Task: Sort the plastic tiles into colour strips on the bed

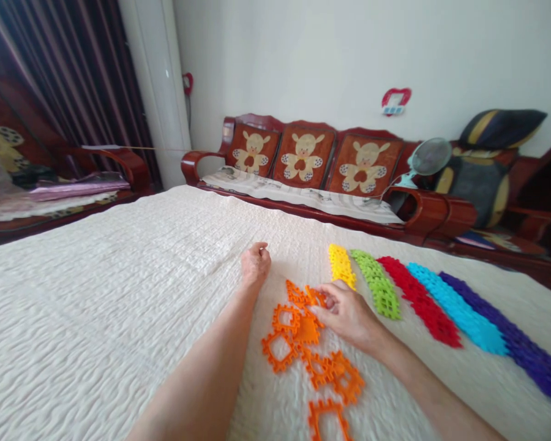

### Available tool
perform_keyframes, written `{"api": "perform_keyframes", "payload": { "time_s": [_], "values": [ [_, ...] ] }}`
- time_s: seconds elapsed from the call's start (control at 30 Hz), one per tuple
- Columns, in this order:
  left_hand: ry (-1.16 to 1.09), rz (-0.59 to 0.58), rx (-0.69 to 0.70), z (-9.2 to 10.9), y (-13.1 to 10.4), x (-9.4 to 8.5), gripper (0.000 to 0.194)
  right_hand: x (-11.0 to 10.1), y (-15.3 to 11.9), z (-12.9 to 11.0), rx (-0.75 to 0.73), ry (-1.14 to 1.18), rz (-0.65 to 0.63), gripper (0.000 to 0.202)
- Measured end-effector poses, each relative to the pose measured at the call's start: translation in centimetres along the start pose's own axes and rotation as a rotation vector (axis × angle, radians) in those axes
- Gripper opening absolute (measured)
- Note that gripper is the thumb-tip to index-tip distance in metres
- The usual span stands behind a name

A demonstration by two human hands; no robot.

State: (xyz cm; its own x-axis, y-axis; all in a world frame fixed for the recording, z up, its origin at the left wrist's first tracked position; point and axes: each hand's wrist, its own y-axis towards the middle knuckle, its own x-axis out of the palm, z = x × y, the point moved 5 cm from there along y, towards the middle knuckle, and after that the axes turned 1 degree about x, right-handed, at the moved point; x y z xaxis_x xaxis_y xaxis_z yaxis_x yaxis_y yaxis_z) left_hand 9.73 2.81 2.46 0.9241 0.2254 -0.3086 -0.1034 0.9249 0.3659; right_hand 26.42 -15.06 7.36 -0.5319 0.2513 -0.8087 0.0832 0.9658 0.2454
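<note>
1. Two bare hands over a white quilted cover. L hand: fingers curled in, near orange pcs; can't tell if anything's inside.
2. R hand: thumb + fingers pinching an orange toothed pc, at far end of the loose orange group.
3. Orange grp, mid-cover, between forearms: triangular pc just beside pinched one; solid square pc; open-centre toothed frames to its L & nearer; some overlap. Open square frame lies apart, nearest the wearer, cut off by view's bottom.
4. Stacked/overlapped rows R of orange, L to R: yellow row, lime-green row, red row, light-blue row, purple row. Far ends toward cover's far edge; purple closest to its far R corner.
5. Beyond far edge: dark-red wooden sofa w/ 3 bear-pattern cushions, fan by its R arm.
</note>
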Motion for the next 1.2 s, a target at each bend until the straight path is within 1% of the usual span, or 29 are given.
{"api": "perform_keyframes", "payload": {
  "time_s": [0.1, 0.17, 0.23, 0.3, 0.4, 0.47, 0.53, 0.67, 0.73, 0.87, 0.97, 1.07, 1.13, 1.2],
  "values": [
    [0.028, 0.000, 0.000, 0.1, -0.1, -0.1, 0.031, 1.3, 2.1, -1.1, -0.007, -0.069, -0.049, 0.028],
    [0.043, -0.006, -0.004, 0.2, -0.1, -0.1, 0.031, 2.5, 3.0, -1.6, -0.053, -0.138, -0.099, 0.024],
    [0.037, -0.009, -0.008, 0.3, -0.1, -0.1, 0.031, 3.6, 3.2, -1.8, -0.104, -0.185, -0.134, 0.024],
    [0.023, -0.012, -0.007, 0.3, -0.1, -0.2, 0.030, 4.4, 3.2, -1.7, -0.124, -0.197, -0.145, 0.026],
    [0.032, -0.023, -0.014, 0.4, -0.1, -0.1, 0.029, 4.8, 3.2, -1.7, -0.139, -0.206, -0.131, 0.023],
    [0.050, -0.026, -0.020, 0.4, -0.1, 0.0, 0.029, 4.6, 3.3, -1.7, -0.145, -0.212, -0.093, 0.016],
    [0.056, -0.021, -0.021, 0.3, -0.1, 0.0, 0.029, 4.1, 3.8, -1.4, -0.114, -0.207, -0.069, 0.011],
    [0.077, -0.018, 0.010, 0.4, -0.2, 0.1, 0.029, 3.2, 4.9, -0.1, 0.009, -0.148, -0.106, 0.017],
    [0.095, -0.018, 0.026, 0.5, -0.2, 0.1, 0.028, 2.8, 5.3, 0.5, 0.036, -0.136, -0.091, 0.018],
    [0.098, -0.008, 0.046, 0.7, -0.3, 0.1, 0.027, 1.5, 5.6, 0.9, 0.025, -0.185, 0.055, 0.012],
    [0.054, 0.007, 0.047, 0.5, -0.2, 0.1, 0.025, 0.7, 5.7, 0.8, 0.023, -0.195, 0.125, 0.015],
    [0.069, 0.000, 0.053, 0.4, -0.2, 0.2, 0.026, 0.2, 5.7, 0.9, 0.048, -0.176, 0.118, 0.017],
    [0.119, -0.018, 0.059, 0.4, -0.2, 0.3, 0.029, 0.3, 5.8, 1.1, 0.068, -0.163, 0.088, 0.012],
    [0.160, -0.036, 0.055, 0.5, -0.2, 0.4, 0.031, 0.9, 6.0, 1.5, 0.073, -0.131, 0.074, 0.014]
  ]
}}
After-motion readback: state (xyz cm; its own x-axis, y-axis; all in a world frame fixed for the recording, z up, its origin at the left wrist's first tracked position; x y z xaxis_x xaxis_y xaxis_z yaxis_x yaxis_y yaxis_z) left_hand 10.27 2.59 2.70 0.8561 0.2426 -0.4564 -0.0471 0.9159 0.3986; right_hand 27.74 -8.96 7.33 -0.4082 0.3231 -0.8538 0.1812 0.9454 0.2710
